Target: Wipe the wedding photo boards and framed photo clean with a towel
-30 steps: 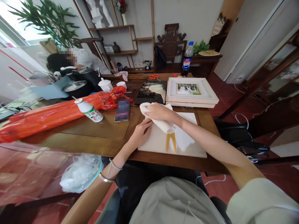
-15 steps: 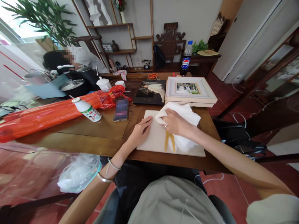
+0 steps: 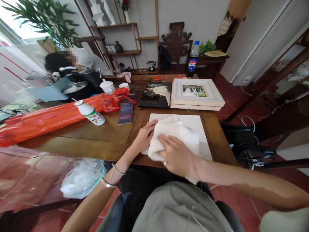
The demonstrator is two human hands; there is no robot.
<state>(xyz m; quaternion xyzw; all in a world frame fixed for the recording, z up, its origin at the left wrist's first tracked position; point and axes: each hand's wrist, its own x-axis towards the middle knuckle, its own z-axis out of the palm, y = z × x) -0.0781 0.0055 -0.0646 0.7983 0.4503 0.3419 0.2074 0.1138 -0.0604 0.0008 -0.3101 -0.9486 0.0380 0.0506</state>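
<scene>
A flat white board [image 3: 193,124] lies on the wooden table [image 3: 101,135] in front of me. My right hand [image 3: 177,154] presses a crumpled white cloth [image 3: 177,132] down on the board's near edge, fingers laid over the cloth. My left hand [image 3: 143,137] rests flat on the board's left edge with its fingers stretched out, touching the cloth. The cloth hides the near part of the board.
Behind the board lie a white picture frame [image 3: 196,93] and a dark photo print [image 3: 155,95]. A phone [image 3: 125,112], a small white bottle [image 3: 90,112] and a long orange plastic bag [image 3: 48,119] lie to the left. A person sits at the far left.
My right hand has dragged the cloth from the board's far side down to its near edge, covering the yellow stand. The left hand has stayed on the board's left edge.
</scene>
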